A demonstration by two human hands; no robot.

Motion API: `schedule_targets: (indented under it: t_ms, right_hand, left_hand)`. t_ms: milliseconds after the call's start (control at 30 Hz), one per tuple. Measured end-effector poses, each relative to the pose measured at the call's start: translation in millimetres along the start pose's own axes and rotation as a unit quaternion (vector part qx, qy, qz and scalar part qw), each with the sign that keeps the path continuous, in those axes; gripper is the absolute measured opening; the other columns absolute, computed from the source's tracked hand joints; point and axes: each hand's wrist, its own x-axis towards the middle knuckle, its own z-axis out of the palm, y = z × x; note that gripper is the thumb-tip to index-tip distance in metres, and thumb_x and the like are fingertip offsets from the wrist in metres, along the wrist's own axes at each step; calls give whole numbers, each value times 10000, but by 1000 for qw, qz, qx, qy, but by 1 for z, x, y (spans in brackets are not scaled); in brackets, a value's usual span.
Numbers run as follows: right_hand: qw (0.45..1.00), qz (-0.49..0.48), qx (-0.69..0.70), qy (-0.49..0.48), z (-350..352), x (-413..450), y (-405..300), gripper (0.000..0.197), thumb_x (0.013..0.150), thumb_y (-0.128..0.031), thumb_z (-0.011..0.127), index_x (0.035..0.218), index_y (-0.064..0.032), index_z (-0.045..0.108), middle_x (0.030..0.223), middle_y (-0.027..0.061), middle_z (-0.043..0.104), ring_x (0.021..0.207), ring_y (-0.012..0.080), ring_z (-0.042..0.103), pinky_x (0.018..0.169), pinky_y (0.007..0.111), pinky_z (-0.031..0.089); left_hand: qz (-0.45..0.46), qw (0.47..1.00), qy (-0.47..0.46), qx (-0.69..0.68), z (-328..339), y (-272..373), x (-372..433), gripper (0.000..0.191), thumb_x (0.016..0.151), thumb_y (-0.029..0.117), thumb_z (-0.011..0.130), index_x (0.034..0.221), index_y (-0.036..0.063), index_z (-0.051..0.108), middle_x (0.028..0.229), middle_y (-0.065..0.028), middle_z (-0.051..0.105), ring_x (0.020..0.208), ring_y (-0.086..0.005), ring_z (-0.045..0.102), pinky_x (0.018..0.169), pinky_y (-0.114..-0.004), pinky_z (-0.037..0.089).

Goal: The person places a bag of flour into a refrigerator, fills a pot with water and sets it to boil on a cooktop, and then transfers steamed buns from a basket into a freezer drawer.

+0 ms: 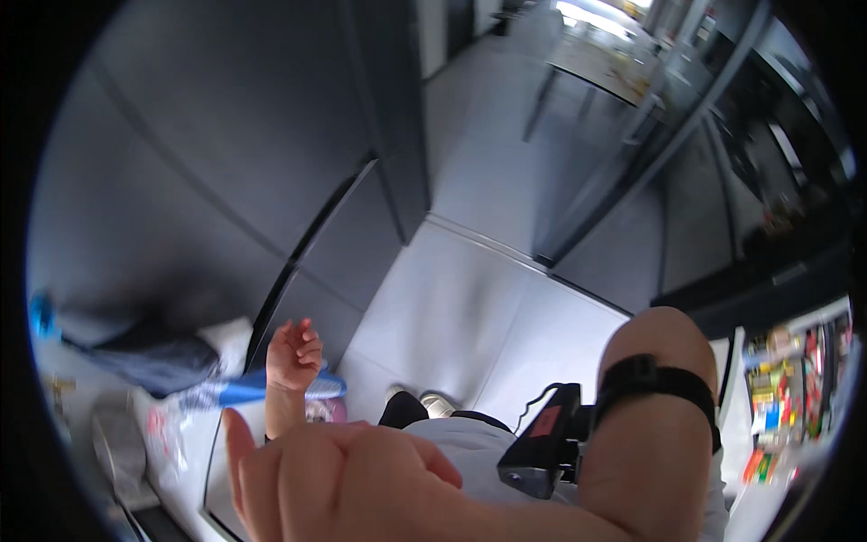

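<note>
My right hand (339, 474) is large and very close to the camera, its back towards me and its fingers bent. What lies under its fingers is hidden. On the bent right arm a black strap (653, 376) carries a black box-shaped device (542, 437) with a cable. Farther down, my left hand (294, 356) is raised with the palm showing and the fingers loosely curled apart, nothing in it. Behind it is the edge of a dark grey cabinet or refrigerator door (203, 156). A blue-and-white object (247, 389), too blurred to name, lies next to the left wrist.
Pale floor tiles (460, 318) run to a threshold and a framed glass sliding door (609, 196). Beyond stands a table (596, 68) with things on it. Shelves of colourful packages (772, 393) are at right. A dark cloth or bag (149, 352) is at left.
</note>
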Motion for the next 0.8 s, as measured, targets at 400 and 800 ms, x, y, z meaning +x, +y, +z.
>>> schedule_targets:
  t_ms: [400,800]
  right_hand:
    - [936,178,296,-76,97,-15,152,328,783,-51,583,1056,103,486,589,66,566,524,243,607,453,359,459]
    - [731,450,495,134,262,-78,273,303,824,-9,662,1121,-24,600,629,31,554,538,107,519,510,238,384]
  left_hand:
    - [-127,965,-84,214,220,-33,202,287,905,286,543,965,12,606,684,-33,501,524,-92,366,433,-199,295]
    - [-272,910,-238,202,352,-15,385,271,916,277,527,950,21,611,691,-32,532,538,-93,406,441,-192,339]
